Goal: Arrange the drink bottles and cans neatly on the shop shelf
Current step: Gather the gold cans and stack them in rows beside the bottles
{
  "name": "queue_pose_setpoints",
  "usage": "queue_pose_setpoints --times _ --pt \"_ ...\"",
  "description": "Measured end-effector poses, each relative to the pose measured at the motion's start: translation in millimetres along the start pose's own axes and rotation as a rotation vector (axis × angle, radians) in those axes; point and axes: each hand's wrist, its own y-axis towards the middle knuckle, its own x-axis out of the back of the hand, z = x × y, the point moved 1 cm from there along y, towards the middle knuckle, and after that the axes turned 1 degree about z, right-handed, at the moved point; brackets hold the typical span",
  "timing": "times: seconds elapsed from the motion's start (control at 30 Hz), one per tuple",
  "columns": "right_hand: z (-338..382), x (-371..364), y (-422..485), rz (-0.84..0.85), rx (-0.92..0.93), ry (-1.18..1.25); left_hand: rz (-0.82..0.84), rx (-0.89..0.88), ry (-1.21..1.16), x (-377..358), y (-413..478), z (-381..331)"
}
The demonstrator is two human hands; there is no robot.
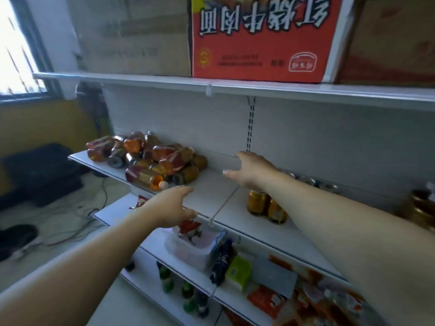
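A jumbled pile of amber drink bottles [150, 158] and cans lies on its side at the left end of the white middle shelf [211, 191]. Two gold cans [267, 205] stand upright further right on that shelf, with more cans behind my right forearm. My left hand [169, 205] reaches over the shelf's front edge with straight fingers, just short of the pile, holding nothing. My right hand [249, 171] hovers above the bare middle of the shelf, fingers spread toward the pile, empty.
A red noodle carton [261, 36] and brown cartons sit on the top shelf [259, 89]. Below are a plastic tub [195, 245], snack packets and green bottles [186, 290]. Gold jars [421, 208] stand at the far right. Cables and a black case lie on the floor at left.
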Motion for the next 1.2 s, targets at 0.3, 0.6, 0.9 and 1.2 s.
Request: queue_pose_setpoints --times 0.3,0.6,0.9,1.2 --pt "78 -66 140 0.013 0.095 0.043 -0.138 0.143 -0.081 19 67 103" --pt "109 -118 272 0.091 -0.007 0.166 -0.228 0.183 -0.199 50 177 176" --pt "120 -153 323 0.112 -0.269 0.085 -0.127 0.060 -0.255 64 296 227" --pt "134 -170 332 0.054 -0.556 0.433 0.087 -0.020 -0.409 64 366 234"
